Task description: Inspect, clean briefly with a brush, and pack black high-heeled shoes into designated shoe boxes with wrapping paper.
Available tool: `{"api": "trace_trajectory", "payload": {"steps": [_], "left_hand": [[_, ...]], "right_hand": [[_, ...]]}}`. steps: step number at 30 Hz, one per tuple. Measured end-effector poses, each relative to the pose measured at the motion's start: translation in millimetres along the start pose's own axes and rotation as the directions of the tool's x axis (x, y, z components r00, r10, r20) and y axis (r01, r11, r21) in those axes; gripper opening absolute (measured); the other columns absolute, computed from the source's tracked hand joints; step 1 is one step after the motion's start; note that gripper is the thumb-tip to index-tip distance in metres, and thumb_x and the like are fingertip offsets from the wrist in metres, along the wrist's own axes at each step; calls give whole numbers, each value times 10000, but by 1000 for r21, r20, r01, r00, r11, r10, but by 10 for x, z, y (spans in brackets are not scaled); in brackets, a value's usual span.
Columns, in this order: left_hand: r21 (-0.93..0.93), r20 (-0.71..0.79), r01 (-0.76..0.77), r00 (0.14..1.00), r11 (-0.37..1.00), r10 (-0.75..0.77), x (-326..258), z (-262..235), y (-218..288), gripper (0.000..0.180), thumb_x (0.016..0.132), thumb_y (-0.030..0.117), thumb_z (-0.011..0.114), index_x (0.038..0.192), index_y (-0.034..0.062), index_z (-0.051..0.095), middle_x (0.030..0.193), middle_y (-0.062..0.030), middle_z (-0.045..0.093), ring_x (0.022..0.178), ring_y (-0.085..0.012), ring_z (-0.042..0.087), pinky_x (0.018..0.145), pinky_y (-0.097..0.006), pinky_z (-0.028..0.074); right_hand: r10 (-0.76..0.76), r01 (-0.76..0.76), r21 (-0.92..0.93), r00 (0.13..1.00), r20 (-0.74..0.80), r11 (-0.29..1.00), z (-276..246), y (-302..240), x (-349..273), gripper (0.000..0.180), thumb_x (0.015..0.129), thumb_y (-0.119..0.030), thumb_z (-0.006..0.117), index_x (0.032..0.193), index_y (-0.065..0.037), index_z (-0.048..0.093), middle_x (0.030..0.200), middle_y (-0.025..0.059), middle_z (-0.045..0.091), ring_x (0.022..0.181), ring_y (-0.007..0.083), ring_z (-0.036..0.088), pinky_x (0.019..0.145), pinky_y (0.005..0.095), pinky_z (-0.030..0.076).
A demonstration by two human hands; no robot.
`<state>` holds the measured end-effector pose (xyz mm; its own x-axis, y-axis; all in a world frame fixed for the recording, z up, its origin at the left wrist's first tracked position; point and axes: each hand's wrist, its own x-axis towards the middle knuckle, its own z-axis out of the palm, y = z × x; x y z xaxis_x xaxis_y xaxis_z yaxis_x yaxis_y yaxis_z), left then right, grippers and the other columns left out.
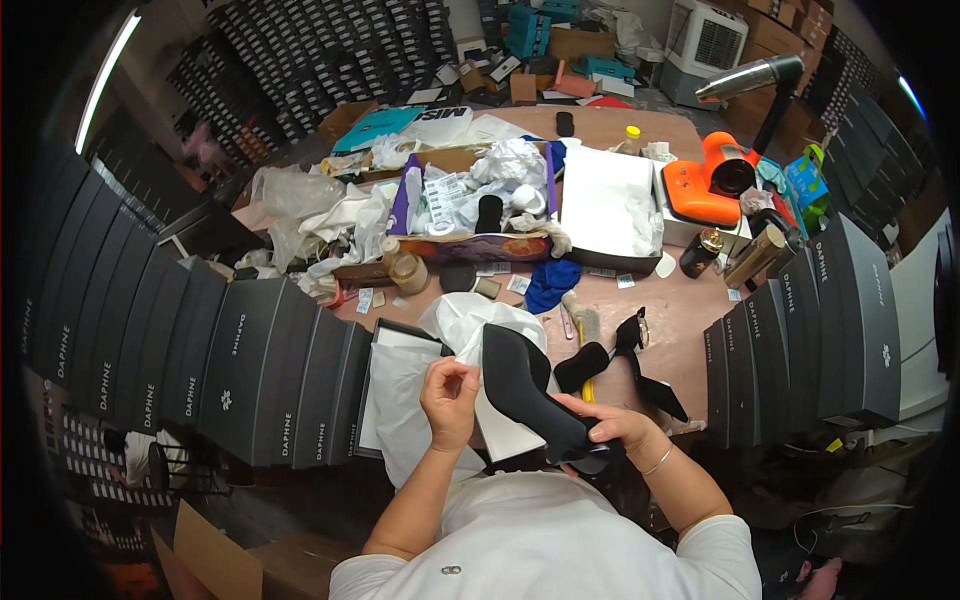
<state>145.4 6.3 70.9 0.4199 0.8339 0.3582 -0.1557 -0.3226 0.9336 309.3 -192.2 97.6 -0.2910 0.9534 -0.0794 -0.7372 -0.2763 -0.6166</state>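
A black shoe lies across my front, its broad smooth underside turned up and its narrower end toward my body. My right hand is closed around that narrower end, thumb on top. Beside the wider end, my left hand is pinched shut; whatever is between its fingertips is hidden. White tissue paper bunches just behind the shoe. Under my hands sits an open shoebox with more white paper over its left side. To the right rests another black shoe, next to a black rounded pad.
Stacked dark shoeboxes wall the left side, and more boxes flank the right. Farther back are a purple carton of crumpled paper, a paper-filled box, an orange device, a dark bottle and a blue cloth.
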Motion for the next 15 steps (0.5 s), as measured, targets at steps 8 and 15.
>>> {"api": "trace_trajectory", "payload": {"steps": [8,15], "left_hand": [[111,-113,322,944,940,-310,-274,-700,-540,150,841,-22,649,934,28,541,795,34,496,692,-20,451,600,-165,368],[175,90,171,978,969,-189,189,-170,-189,115,859,55,654,958,-4,645,789,7,556,625,-49,463,563,-201,395]], "right_hand": [[48,-69,-272,996,-80,960,-127,184,-123,920,800,-239,665,1501,-11,114,1214,187,560,1142,236,534,1015,350,359],[251,-181,-325,949,189,928,-185,113,20,915,818,-199,669,1492,9,86,1193,210,548,1102,276,552,976,386,391]]}}
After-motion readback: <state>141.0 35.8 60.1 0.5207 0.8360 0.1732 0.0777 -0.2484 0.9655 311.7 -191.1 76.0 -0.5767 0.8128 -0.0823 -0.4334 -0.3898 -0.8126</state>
